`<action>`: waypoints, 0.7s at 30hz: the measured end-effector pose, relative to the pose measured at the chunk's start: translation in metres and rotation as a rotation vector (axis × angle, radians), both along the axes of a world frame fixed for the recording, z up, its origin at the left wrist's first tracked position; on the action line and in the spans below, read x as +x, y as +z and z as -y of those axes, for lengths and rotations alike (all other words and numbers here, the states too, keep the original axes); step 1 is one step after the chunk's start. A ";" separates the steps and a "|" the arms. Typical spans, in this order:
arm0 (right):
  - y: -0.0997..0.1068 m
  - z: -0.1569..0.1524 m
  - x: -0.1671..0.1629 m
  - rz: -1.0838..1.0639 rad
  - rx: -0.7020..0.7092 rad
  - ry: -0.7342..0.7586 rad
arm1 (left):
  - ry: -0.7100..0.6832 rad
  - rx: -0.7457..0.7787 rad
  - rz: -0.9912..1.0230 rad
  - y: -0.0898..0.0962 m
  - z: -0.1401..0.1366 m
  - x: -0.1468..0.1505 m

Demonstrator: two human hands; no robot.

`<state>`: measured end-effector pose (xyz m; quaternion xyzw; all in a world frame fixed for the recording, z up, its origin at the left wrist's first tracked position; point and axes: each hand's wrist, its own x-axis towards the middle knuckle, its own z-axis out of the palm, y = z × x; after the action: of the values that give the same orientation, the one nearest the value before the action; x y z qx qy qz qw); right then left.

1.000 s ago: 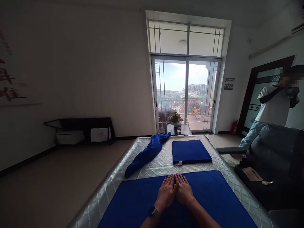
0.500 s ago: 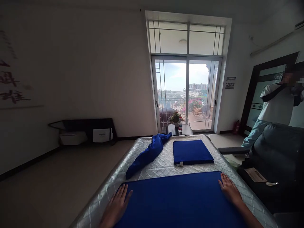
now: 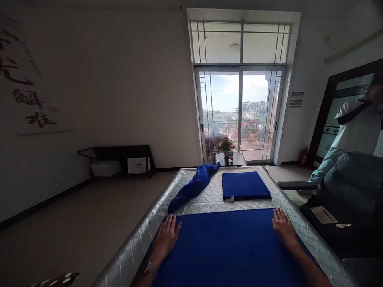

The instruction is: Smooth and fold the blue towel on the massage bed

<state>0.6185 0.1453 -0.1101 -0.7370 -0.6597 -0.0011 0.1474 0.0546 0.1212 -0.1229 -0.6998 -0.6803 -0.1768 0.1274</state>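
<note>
A large blue cloth [image 3: 221, 243] lies spread flat over the near part of a quilted silver-white mattress [image 3: 131, 247]. My left hand [image 3: 166, 235] rests flat on the cloth's far left corner, fingers stretched forward. On the far right corner lies my right hand [image 3: 283, 225], palm down with its fingers extended. Beyond the far edge, a blue fabric piece folded into a square [image 3: 245, 185] shows a small white tag at its front. A rumpled length of blue fabric [image 3: 191, 189] stretches diagonally to its left. The cloth's near end runs out of view.
A dark armchair [image 3: 353, 191] stands close on the right, with a brown card [image 3: 323, 215] on its seat. Behind it is a person [image 3: 356, 123]. A small table [image 3: 236, 160] with a plant and bottle stands past the mattress. A black rack [image 3: 119, 153] lines the left wall.
Both hands remain flat on the blue cloth's far corners. The camera view has shifted slightly, and more of my left wrist shows. A dark, white-spotted item has appeared at the bottom left.
</note>
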 end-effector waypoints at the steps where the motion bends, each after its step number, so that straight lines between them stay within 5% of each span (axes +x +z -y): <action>1: 0.003 0.003 -0.016 0.003 0.014 0.052 | -0.012 -0.027 0.021 0.005 -0.001 0.018; 6: 0.016 0.009 -0.129 -0.015 0.042 0.349 | -0.277 -0.162 0.076 0.023 -0.013 0.135; 10: 0.016 0.004 -0.194 -0.051 0.012 0.485 | -0.398 -0.182 0.058 0.017 -0.028 0.200; 16: 0.002 -0.006 -0.201 -0.087 -0.051 0.486 | -0.380 -0.157 0.086 -0.005 -0.038 0.210; 21: -0.002 -0.007 -0.199 -0.098 -0.069 0.483 | -0.386 -0.186 0.148 -0.001 -0.036 0.210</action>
<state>0.4198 0.1525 -0.1119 -0.5616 -0.8084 0.0924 0.1502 0.2648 0.1575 -0.1243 -0.8110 -0.5545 -0.1853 -0.0240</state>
